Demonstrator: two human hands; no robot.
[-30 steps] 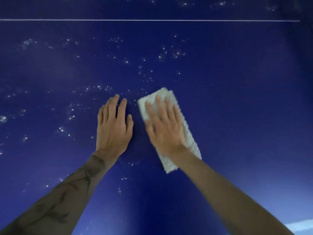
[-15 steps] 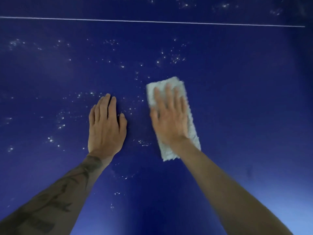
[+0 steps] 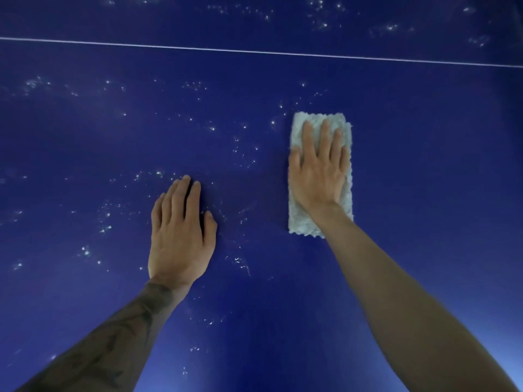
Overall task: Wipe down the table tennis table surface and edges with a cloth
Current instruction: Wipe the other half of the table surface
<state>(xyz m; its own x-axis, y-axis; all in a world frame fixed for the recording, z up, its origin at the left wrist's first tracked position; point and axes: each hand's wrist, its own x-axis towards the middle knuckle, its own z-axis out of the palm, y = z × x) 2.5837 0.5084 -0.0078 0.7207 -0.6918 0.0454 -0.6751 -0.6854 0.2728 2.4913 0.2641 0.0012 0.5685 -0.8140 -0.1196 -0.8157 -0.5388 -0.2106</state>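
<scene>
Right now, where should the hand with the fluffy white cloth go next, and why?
Probably slide the right hand, flat on the folded fluffy white cloth, leftward: glinting white specks dot the dark blue table there, beside the resting left hand.

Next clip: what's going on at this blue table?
A person is cleaning a blue table tennis table. The right hand lies flat on a folded white cloth, fingers straight, pressing it to the surface. The left hand rests flat on the bare table beside it. White specks dot the surface to the cloth's left and past the white line.
</scene>
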